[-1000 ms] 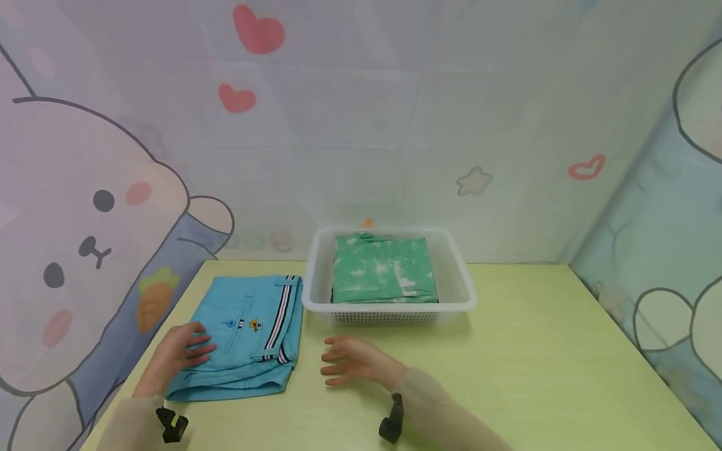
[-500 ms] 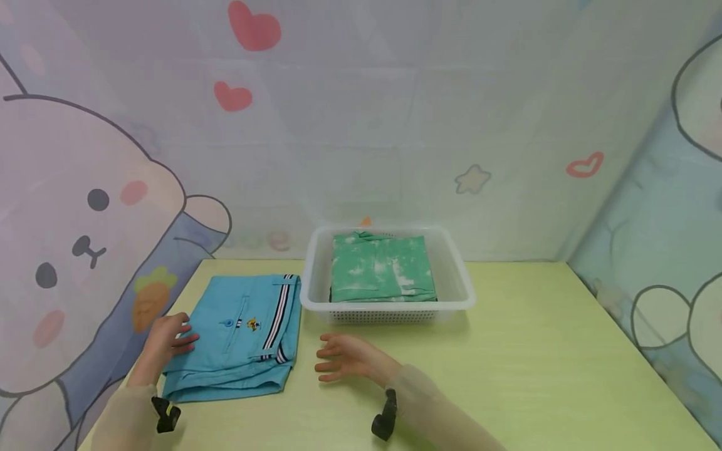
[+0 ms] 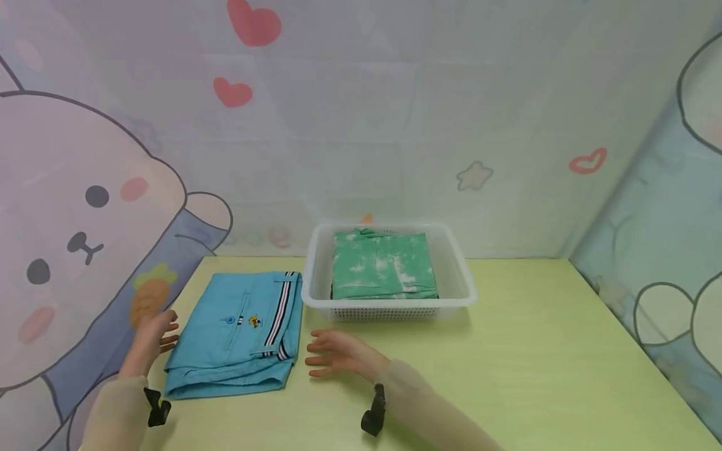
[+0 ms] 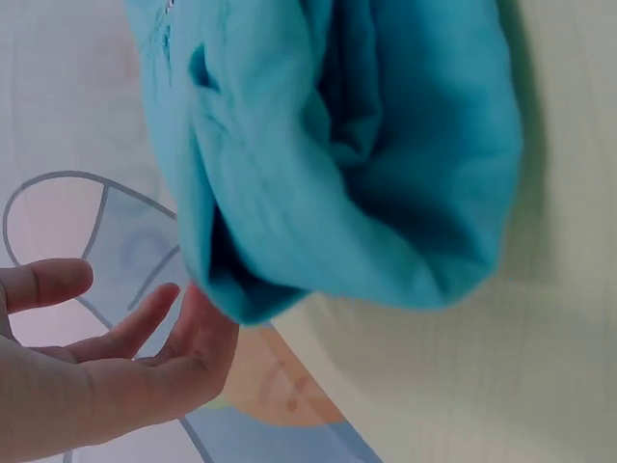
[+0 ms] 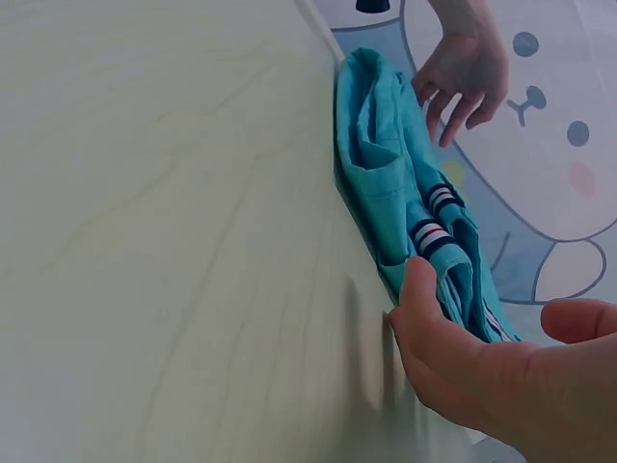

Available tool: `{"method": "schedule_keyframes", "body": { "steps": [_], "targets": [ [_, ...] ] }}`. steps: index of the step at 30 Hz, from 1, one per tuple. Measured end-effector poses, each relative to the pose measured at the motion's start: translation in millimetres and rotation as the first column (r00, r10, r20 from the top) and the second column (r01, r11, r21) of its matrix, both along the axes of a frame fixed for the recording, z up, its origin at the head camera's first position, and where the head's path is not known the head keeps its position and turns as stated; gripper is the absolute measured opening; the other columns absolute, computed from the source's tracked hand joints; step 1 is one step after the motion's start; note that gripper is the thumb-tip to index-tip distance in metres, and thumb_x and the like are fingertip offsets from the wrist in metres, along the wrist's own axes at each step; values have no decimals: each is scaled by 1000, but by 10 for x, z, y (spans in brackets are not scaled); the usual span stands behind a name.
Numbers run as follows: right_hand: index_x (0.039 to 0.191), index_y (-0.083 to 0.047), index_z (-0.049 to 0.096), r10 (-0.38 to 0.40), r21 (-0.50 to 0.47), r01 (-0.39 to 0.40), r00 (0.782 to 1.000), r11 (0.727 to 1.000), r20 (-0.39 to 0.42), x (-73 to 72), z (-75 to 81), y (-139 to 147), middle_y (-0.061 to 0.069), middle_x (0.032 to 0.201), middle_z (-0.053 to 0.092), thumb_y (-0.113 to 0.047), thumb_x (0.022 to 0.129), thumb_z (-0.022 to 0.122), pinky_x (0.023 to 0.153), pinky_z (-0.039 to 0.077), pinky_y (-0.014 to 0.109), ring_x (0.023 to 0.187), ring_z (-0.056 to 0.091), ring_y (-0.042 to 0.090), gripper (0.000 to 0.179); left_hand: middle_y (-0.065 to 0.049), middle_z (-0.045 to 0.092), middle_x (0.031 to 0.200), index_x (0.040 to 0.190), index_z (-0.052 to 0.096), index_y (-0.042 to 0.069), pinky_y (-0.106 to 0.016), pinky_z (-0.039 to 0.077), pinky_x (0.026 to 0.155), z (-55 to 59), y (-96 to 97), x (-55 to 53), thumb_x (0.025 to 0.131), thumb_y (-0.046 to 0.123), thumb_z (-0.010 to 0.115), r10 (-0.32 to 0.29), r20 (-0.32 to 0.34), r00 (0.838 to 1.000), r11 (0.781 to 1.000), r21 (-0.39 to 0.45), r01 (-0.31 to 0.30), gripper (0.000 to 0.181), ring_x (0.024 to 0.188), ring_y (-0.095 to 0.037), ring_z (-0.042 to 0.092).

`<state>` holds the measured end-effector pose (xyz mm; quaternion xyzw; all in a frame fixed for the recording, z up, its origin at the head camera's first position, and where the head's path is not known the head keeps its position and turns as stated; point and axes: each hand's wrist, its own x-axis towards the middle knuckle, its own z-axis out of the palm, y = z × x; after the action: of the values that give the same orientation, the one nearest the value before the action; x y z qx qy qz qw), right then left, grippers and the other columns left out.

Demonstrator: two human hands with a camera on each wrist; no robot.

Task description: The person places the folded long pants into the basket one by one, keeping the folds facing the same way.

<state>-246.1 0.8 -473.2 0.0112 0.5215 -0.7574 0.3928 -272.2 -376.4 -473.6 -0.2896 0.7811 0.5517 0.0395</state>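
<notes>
Folded light-blue trousers (image 3: 234, 332), with striped trim, a button and a small embroidered patch, lie on the left part of the table. Beside their left edge is my left hand (image 3: 151, 338), fingers relaxed and holding nothing. In the left wrist view its fingers (image 4: 198, 342) are close to a folded corner of the trousers (image 4: 289, 193); contact is unclear. My right hand (image 3: 346, 357) hovers to the right of the trousers with loosely bent, spread fingers and nothing in it. The right wrist view shows the trousers (image 5: 386, 183) beyond that hand (image 5: 492, 376).
Behind the right hand, a white plastic basket (image 3: 459, 282) stands at the table's back, holding a folded green-and-white garment (image 3: 383, 266). The pale yellow table (image 3: 536, 351) extends to the right. A printed cartoon cloth (image 3: 361, 125) hangs behind it.
My left hand has drawn back leftward from on top of the blue trousers to beside their edge. My right hand has shifted slightly left toward them. The trousers stay put.
</notes>
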Motion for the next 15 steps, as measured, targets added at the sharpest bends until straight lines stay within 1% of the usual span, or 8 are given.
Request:
{"method": "schedule_keyframes", "body": {
  "steps": [2,4,6,8,11,15],
  "targets": [
    [141,-1,15,-5,-11,5,1000,1000,8,-14,2,-23,28,144,16,-8,88,40,99,29,58,129,24,48,59,-12,50,96,137,21,-6,-31,48,59,-120,-91,-71,83,24,39,-32,30,999,999,-22,33,64,70,-19,56],
    [142,-2,15,-12,-20,12,1000,1000,16,-27,4,-47,28,144,15,-7,88,40,100,29,58,130,22,47,59,-12,52,97,134,27,-4,-31,48,60,-238,-162,-128,83,26,40,-48,61,997,998,-37,51,60,73,-21,56],
    [142,-3,14,-15,-31,16,999,999,30,-38,11,-74,28,145,13,-7,89,40,100,29,58,131,20,46,60,-18,50,106,130,32,-4,-34,48,64,-330,-212,-167,83,28,40,-68,80,994,997,-41,72,57,78,-25,56],
    [142,-3,14,-21,-38,22,999,999,41,-45,19,-104,27,145,12,-7,89,40,100,28,58,131,19,46,60,-24,46,116,127,34,-3,-37,47,66,-397,-241,-193,83,31,40,-83,102,991,995,-42,88,55,84,-30,54],
    [142,-4,14,-29,-37,30,998,999,48,-49,31,-154,27,145,12,-6,88,41,100,28,58,131,20,46,60,-28,36,126,126,35,-3,-42,44,70,-457,-257,-218,83,33,40,-105,132,986,993,-32,110,56,95,-36,49],
    [142,-4,14,-39,-25,40,998,999,43,-59,37,-209,26,145,12,-6,88,40,100,29,57,129,23,46,60,-30,29,129,130,31,-5,-51,41,76,-477,-273,-258,82,35,41,-137,153,979,990,10,137,63,106,-43,40]
  ]
}}
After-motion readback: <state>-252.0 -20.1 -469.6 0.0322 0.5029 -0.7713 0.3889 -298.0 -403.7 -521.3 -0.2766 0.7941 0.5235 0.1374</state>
